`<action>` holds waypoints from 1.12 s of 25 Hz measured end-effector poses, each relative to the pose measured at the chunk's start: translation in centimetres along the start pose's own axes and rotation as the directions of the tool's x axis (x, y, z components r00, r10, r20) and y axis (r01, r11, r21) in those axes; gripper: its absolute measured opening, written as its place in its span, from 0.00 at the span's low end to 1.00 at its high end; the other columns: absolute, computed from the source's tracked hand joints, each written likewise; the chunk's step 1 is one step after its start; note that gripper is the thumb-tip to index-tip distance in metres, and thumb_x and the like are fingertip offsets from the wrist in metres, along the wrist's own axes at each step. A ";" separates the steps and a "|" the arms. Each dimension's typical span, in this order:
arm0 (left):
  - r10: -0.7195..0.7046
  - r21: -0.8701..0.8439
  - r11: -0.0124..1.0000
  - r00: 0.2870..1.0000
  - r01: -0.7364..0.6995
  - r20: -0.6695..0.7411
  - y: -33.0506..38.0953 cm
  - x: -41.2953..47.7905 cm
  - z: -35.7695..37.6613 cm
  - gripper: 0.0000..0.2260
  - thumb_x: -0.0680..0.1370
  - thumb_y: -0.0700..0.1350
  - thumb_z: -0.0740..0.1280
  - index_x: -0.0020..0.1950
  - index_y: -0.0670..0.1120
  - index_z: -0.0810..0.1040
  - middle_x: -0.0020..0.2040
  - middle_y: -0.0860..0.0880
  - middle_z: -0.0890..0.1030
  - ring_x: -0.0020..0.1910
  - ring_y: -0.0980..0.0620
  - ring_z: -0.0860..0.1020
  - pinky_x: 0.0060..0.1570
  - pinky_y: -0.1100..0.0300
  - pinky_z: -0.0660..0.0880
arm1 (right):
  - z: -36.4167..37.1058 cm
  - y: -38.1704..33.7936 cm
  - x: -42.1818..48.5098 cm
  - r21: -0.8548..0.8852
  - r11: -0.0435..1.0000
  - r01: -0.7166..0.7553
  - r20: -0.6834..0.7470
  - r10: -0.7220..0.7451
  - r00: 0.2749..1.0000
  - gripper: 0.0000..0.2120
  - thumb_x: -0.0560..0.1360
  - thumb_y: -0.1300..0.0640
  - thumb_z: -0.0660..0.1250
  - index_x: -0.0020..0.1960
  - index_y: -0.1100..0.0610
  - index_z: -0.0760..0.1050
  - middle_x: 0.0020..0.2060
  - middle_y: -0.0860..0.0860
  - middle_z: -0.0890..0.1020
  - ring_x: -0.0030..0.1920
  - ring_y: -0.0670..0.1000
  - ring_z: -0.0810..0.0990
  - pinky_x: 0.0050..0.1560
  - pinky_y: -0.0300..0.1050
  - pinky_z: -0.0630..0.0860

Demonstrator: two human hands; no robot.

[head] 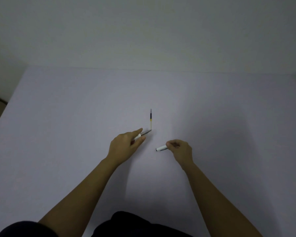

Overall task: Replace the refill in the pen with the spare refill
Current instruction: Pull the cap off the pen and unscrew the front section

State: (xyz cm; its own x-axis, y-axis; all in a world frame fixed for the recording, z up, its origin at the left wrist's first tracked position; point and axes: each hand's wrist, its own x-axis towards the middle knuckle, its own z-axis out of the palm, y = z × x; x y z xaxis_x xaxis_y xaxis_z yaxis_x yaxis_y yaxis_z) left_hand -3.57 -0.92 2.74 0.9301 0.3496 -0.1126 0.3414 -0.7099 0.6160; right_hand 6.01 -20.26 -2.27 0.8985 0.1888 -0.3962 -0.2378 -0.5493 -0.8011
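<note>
My left hand (126,146) grips the front part of the pen (143,133), a white barrel with a grey metal tip that points up and right. My right hand (179,148) pinches the white rear part of the pen (161,148), whose dark open end points left. The two pen parts are apart, a short gap between them. A thin spare refill (150,119) lies on the table just beyond the left hand, running straight away from me, dark at the far end and yellowish nearer. The pen's tip nearly touches its near end.
Everything rests on a wide pale table (75,117) set against a plain wall (143,31). The table's left edge (5,110) runs diagonally at the left, with darker floor beyond. My dark clothing shows at the bottom of the view.
</note>
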 end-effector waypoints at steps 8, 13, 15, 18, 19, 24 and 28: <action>-0.037 -0.050 0.998 0.999 0.036 -0.018 1.1 -0.5 0.3 0.18 0.78 0.55 0.59 0.66 0.52 0.72 0.51 0.46 0.83 0.47 0.47 0.80 0.41 0.59 0.73 | 1.3 0.5 0.4 -0.222 0.959 0.174 -0.047 -0.189 0.981 0.09 0.73 0.60 0.67 0.51 0.63 0.78 0.45 0.58 0.82 0.44 0.54 0.79 0.48 0.43 0.74; -0.055 -0.073 0.996 0.998 0.056 0.011 1.3 -0.7 -0.1 0.16 0.78 0.52 0.60 0.63 0.49 0.74 0.48 0.47 0.83 0.42 0.50 0.79 0.41 0.57 0.75 | 1.1 0.0 0.1 -0.329 0.919 0.218 -0.045 -0.246 0.968 0.11 0.76 0.58 0.63 0.56 0.62 0.76 0.53 0.59 0.78 0.51 0.57 0.78 0.49 0.40 0.67; -0.053 -0.144 0.988 0.998 0.056 0.020 1.5 -0.7 -0.6 0.09 0.78 0.47 0.61 0.53 0.46 0.77 0.38 0.49 0.81 0.32 0.53 0.75 0.34 0.59 0.73 | 0.0 -1.6 0.2 -0.313 0.899 0.306 -0.066 -0.342 0.938 0.10 0.77 0.59 0.62 0.54 0.62 0.77 0.52 0.59 0.80 0.51 0.58 0.79 0.49 0.39 0.67; 0.045 -0.135 0.990 0.997 -0.036 0.059 1.8 -0.8 -1.9 0.05 0.77 0.42 0.61 0.42 0.47 0.75 0.30 0.53 0.73 0.27 0.56 0.69 0.28 0.68 0.64 | -2.8 -6.1 0.0 -0.275 0.821 0.501 0.045 -0.509 0.860 0.10 0.78 0.60 0.59 0.52 0.61 0.79 0.49 0.59 0.83 0.51 0.56 0.80 0.49 0.33 0.66; 0.104 -0.109 0.990 0.991 -0.094 0.084 1.9 -0.9 -2.3 0.06 0.77 0.43 0.61 0.42 0.46 0.74 0.29 0.53 0.73 0.27 0.56 0.68 0.28 0.69 0.63 | -3.5 -7.8 -0.4 -0.264 0.796 0.544 0.132 -0.529 0.838 0.12 0.79 0.60 0.58 0.53 0.61 0.79 0.50 0.58 0.83 0.52 0.54 0.79 0.51 0.33 0.66; 0.401 0.152 0.893 0.902 -0.424 0.159 2.6 -0.9 -4.0 0.20 0.77 0.56 0.51 0.58 0.47 0.74 0.38 0.49 0.77 0.33 0.54 0.70 0.35 0.63 0.66 | -3.9 -12.1 -2.4 -0.432 0.594 0.679 0.665 -0.298 0.684 0.17 0.81 0.53 0.49 0.58 0.60 0.73 0.53 0.57 0.81 0.53 0.57 0.77 0.58 0.52 0.72; 0.318 0.111 0.934 0.932 -0.339 0.172 3.3 -1.4 -4.5 0.14 0.79 0.51 0.58 0.53 0.41 0.74 0.39 0.51 0.75 0.33 0.52 0.70 0.34 0.62 0.66 | -4.5 -13.1 -2.6 -0.428 0.551 0.716 0.718 -0.273 0.640 0.13 0.78 0.51 0.57 0.50 0.53 0.80 0.41 0.50 0.85 0.36 0.50 0.75 0.43 0.47 0.72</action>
State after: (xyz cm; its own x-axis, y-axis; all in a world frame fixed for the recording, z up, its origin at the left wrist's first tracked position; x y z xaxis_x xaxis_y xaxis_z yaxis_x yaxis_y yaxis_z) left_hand -4.33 -0.99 8.42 0.9991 -0.0051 -0.0428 0.0183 -0.8495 0.5273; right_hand 8.50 -17.23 11.32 0.3750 0.8556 -0.3567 0.6702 -0.5161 -0.5333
